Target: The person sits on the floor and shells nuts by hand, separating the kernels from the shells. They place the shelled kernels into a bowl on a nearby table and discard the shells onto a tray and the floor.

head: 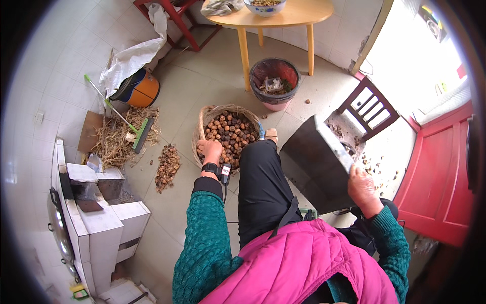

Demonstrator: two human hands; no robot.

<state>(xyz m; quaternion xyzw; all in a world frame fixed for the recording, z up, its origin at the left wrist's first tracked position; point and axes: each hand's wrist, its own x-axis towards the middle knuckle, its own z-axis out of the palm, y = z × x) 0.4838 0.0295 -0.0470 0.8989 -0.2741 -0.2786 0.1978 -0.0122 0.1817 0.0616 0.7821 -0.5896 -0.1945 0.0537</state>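
Note:
A woven basket (196,131) with a thick handle stands on the floor before me, holding many brown walnuts (231,131). My left hand (211,149) is at the near left of the basket, around the lower end of its handle. A dark, box-like panel or container (309,167) is tilted at my right side, and my right hand (364,186) grips its pale edge. Behind it is a small wooden chair (368,108) with debris on its seat. Left of the basket lies a pile of walnut shells (167,167).
A lined bin (274,99) with waste stands beyond the basket, under the edge of a wooden table (292,15). A green broom (143,135) rests on straw (114,146) at left, near a tiled stove (100,224). Shell bits lie at right, by a red door (436,182).

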